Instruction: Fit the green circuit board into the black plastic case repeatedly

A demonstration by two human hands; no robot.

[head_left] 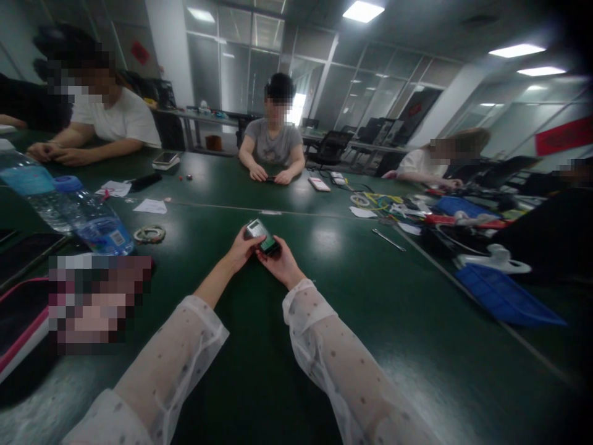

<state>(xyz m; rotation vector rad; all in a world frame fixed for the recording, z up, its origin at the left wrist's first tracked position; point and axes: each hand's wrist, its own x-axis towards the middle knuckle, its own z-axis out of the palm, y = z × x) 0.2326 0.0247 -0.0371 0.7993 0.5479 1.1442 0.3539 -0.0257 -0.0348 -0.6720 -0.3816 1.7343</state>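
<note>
Between both hands, a small boxy device is held just above the green table. Its upper end is pale with what looks like a little display, and its lower end is green with dark edges; the exact kind is too small to tell. My left hand grips the device's left side, thumb lying across its face. From the right and below, my right hand has its fingers wrapped round the lower end. Sheer dotted sleeves cover both forearms.
Water bottles, a roll of tape and papers are at left. To the right lie a wrench, a blue tray, a white clamp and tangled cables. Several people sit around the table.
</note>
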